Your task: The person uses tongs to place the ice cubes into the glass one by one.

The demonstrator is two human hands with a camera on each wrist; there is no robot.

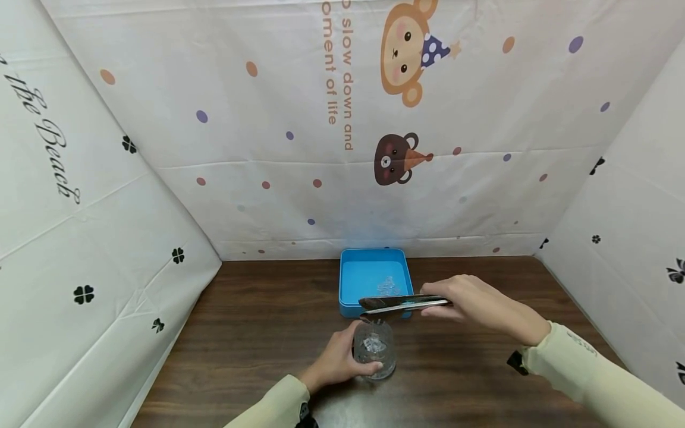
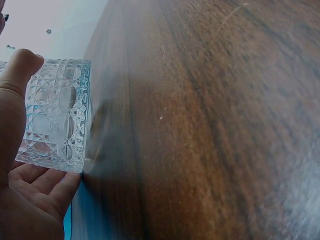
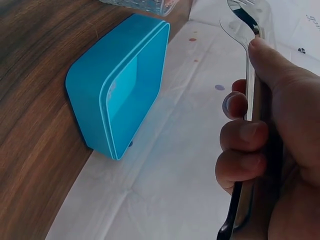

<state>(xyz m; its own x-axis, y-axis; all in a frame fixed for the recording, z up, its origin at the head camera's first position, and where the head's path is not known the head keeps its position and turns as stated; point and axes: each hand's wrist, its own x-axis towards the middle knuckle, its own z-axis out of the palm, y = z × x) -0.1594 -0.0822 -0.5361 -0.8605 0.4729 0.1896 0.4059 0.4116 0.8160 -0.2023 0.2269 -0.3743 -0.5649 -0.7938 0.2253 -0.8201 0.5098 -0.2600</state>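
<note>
While upright within left fingers [image 2: 62, 191], a clear glass [image 1: 376, 353] near metal tongs [image 1: 404, 299] gripped by right fingers [image 3: 244, 133]; blue box [image 1: 361, 276] beyond.

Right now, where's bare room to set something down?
Bare table lies between the left cloth and blue tray, and between the glass and right sleeve. It's crowded by the tray's near edge: tongs overhead, left hand gripping the glass.
</note>
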